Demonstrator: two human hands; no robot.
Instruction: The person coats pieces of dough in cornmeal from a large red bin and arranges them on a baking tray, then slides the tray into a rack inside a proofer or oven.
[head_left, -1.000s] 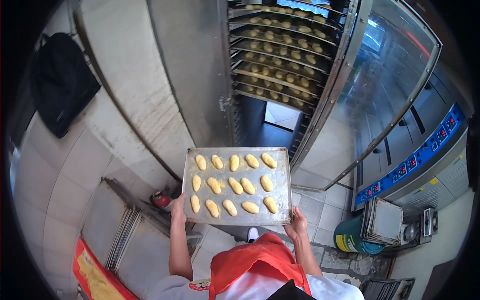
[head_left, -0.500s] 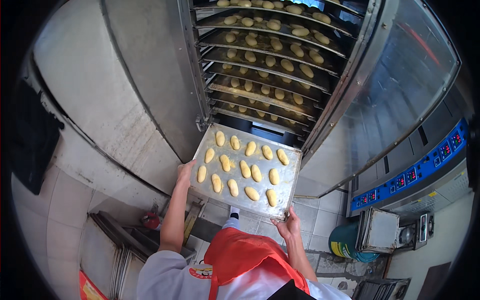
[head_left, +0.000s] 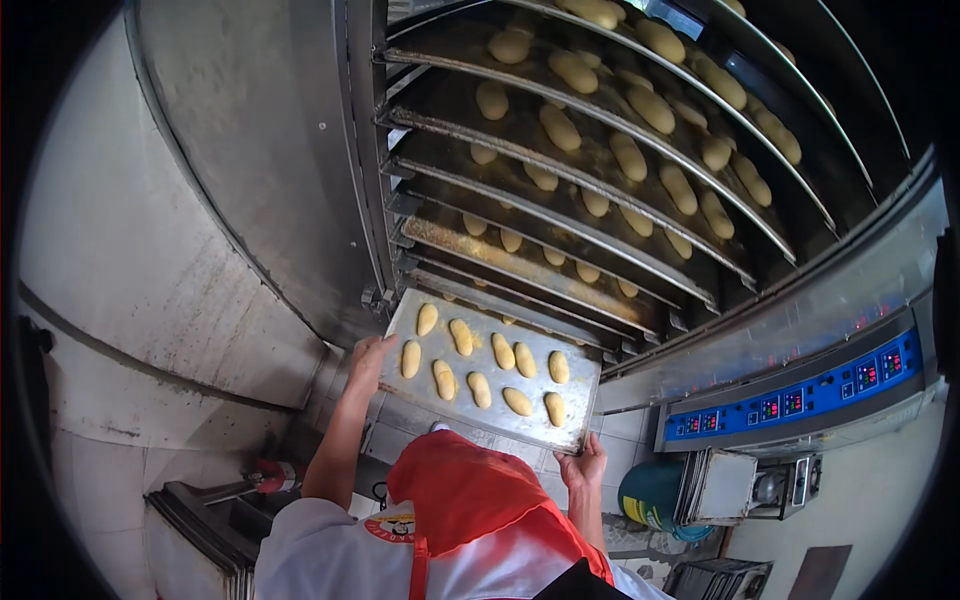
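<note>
With the left hand (head_left: 368,362), gripping the left edge of one dough tray (head_left: 540,385), bending the fingers around the rim. Between both sets of fingers, tilting that tray and, in judgement, sitting partway inside the cabinet (head_left: 365,150): done at the far part, remaining outside at the near part. With the right hand (head_left: 583,463), cupping the near right corner, holding the fingers partly open, not yet releasing.

Counting, below the left fingers: one red extinguisher (head_left: 272,476). Between the fingers: ten dough pieces (head_left: 479,389) showing whole; not confirming any farther in. Beyond the fingers: at least five loaded trays (head_left: 595,135). Right of the right fingers: one green bin (head_left: 645,485), one blue control panel (head_left: 818,390).
</note>
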